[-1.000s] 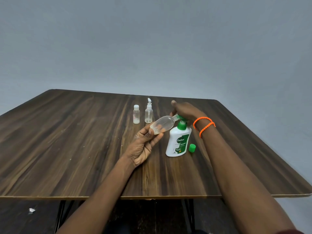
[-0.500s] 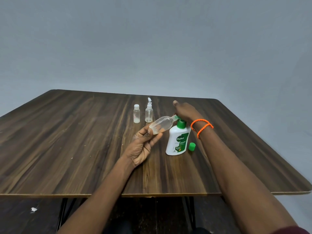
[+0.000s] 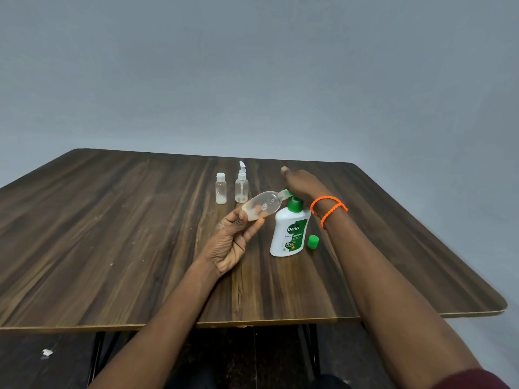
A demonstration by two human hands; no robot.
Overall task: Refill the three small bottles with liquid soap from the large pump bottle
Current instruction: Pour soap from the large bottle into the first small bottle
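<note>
Now the left hand holds the clear bottle at the pump bottle; the right hand presses flat on the pump; two small bottles on the far side look nearly empty.

Head-worn wide-angle camera is looking forward and down from above the near edge of the dark wood-grain table, framing everything beyond the fingers.

- dim, even, cool light; soft, faint shadows on the surface.
- a pale sheen left of the surface's middle.
- the surface's edges bow from wide-angle distortion.
- slightly soft overall.
</note>
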